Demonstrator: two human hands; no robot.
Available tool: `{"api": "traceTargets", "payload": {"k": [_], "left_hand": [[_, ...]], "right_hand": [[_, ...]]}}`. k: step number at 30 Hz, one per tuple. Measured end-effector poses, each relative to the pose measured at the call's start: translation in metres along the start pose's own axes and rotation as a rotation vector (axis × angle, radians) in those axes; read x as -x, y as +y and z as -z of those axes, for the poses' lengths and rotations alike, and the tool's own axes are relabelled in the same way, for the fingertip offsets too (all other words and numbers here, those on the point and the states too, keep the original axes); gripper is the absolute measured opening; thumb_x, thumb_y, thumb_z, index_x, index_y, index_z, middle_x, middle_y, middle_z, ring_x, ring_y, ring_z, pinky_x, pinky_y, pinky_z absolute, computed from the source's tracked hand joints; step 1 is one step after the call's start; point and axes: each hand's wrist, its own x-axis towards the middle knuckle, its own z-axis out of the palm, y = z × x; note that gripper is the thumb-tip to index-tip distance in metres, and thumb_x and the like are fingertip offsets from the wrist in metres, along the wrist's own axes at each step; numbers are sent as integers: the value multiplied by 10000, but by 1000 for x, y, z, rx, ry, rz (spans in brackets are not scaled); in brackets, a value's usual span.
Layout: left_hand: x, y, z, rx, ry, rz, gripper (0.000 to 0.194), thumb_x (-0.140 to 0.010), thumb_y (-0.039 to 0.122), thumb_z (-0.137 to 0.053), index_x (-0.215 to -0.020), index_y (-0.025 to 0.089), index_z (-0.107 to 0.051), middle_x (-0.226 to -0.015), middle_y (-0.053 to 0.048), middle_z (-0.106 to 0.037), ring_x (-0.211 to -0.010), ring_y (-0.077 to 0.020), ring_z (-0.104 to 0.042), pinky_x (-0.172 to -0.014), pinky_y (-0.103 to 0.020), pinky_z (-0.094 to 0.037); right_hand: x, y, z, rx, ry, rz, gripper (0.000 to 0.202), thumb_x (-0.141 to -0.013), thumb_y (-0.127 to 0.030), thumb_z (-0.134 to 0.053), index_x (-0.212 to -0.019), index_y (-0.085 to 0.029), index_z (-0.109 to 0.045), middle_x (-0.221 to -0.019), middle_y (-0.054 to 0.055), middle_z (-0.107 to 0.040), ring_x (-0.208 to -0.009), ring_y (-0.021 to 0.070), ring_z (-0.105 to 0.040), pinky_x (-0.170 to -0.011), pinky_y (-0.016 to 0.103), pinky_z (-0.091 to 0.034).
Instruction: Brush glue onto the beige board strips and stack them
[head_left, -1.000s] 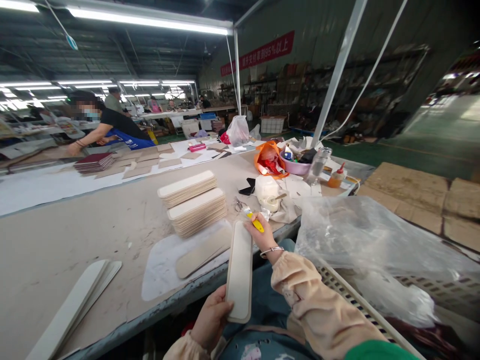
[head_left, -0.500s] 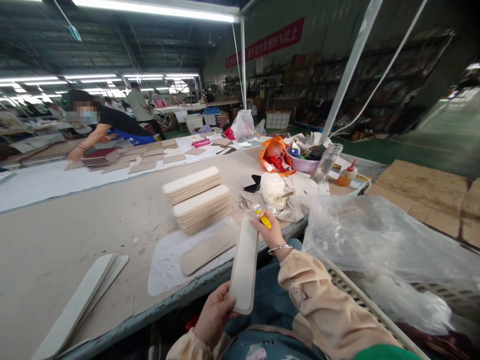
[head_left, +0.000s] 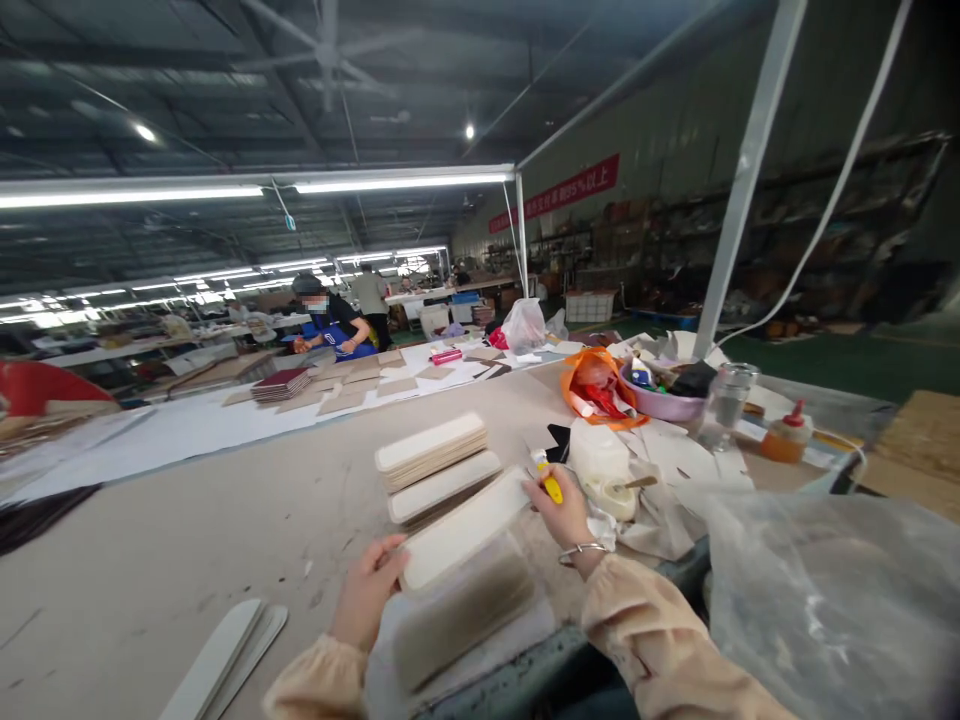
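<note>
A long cream panel with rounded corners [head_left: 465, 535] is held up slantwise over the table between my two hands. My left hand [head_left: 371, 590] pinches its near left end, thumb on top. My right hand [head_left: 559, 510] grips the far right end and also keeps a small yellow-handled tool [head_left: 551, 485] in its fingers; its exact kind is unclear. Just beyond the panel are two stacks of similar panels, a back stack [head_left: 431, 445] and a front stack [head_left: 442, 487] partly covered by the held one. Below it, a blurred grey-brown panel [head_left: 465, 610] lies on a white sheet [head_left: 386, 640].
Several loose pale strips [head_left: 225, 660] lie at the front left. To the right stand a cut-open white jug [head_left: 600, 455], an orange bag [head_left: 600, 390], a purple basin [head_left: 660, 403], a glass jar [head_left: 727, 405] and a red-tipped glue bottle [head_left: 787, 435]. A co-worker [head_left: 337, 320] stands across the table.
The panel has moved from over my lap up and forward to beside the stacks, turning from upright to slanted. Both hands moved with it. My view has tilted upward; the co-worker has straightened.
</note>
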Motion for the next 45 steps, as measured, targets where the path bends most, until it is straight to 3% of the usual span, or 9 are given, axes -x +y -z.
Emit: {"api": "traceTargets", "payload": {"k": [4, 8, 15, 20, 24, 28, 34, 38, 45], "left_hand": [[-66, 20, 10, -283, 182, -148, 424, -632, 441, -628, -928, 146, -556, -647, -11, -632, -617, -179, -595, -575, -291, -466], [-106, 23, 11, -430, 322, -193, 269, -642, 355, -619, -830, 172, -561, -599, -1, -619, -624, -199, -599, -610, -302, -438], [-122, 9, 4, -587, 457, -261, 128, -667, 280, -581, -773, 210, -563, -632, -6, -618, -640, -200, -595, -654, -310, -433], [-122, -2, 7, -535, 452, -336, 231, -657, 362, -582, -791, 174, -583, -780, -71, -662, -683, -215, -623, -701, -356, -485], [-103, -19, 10, -436, 439, -364, 414, -725, 489, -501, -942, 145, -580, -888, -105, -681, -789, -225, -652, -749, -376, -518], [-53, -61, 24, -413, 404, -313, 484, -750, 527, -479, -1024, 140, -572, -1046, -124, -648, -971, -236, -612, -875, -394, -484], [30, -134, 55, -743, 96, -437, 564, -721, 457, -609, -1198, 177, -496, -1244, -116, -552, -1187, -273, -475, -1025, -471, -364], [43, -146, 51, -901, -46, -503, 717, -698, 413, -648, -1319, 165, -387, -1343, -137, -471, -1268, -293, -386, -1053, -481, -330], [39, -137, 43, -952, -121, -447, 745, -665, 380, -674, -1315, 138, -402, -1341, -164, -471, -1249, -300, -411, -1041, -476, -340]], "right_hand": [[-36, 10, -33, 67, 11, 29, 323, -684, -448, -652, -790, -237, -431, -668, -34, -515, -531, 150, -502, -483, 276, -455], [-61, 28, -57, 184, 50, 104, 269, -698, -421, -616, -772, -235, -436, -631, -35, -534, -557, 170, -524, -553, 292, -439], [-74, 46, -65, 460, 26, 84, 181, -739, -398, -520, -789, -236, -454, -633, -24, -586, -596, 189, -575, -608, 284, -401], [-67, 47, -55, 553, 4, 85, 212, -772, -428, -499, -846, -234, -457, -763, 12, -633, -673, 209, -610, -627, 293, -415], [-43, 36, -34, 446, 1, 167, 251, -810, -463, -487, -876, -222, -464, -860, 40, -634, -751, 197, -609, -697, 291, -439], [1, 25, 2, 372, -32, 159, 282, -808, -477, -525, -867, -202, -499, -759, 10, -588, -644, 148, -546, -628, 249, -432], [58, 23, 36, 122, -112, -65, 321, -819, -491, -536, -895, -179, -528, -640, -15, -498, -530, 122, -466, -510, 238, -410], [83, 22, 17, -51, -221, -220, 314, -840, -493, -507, -855, -179, -512, -556, -42, -441, -458, 101, -421, -439, 216, -365], [117, 18, -51, -129, -523, -393, 316, -827, -486, -518, -841, -170, -525, -479, -73, -407, -376, 71, -347, -365, 183, -279]]}}
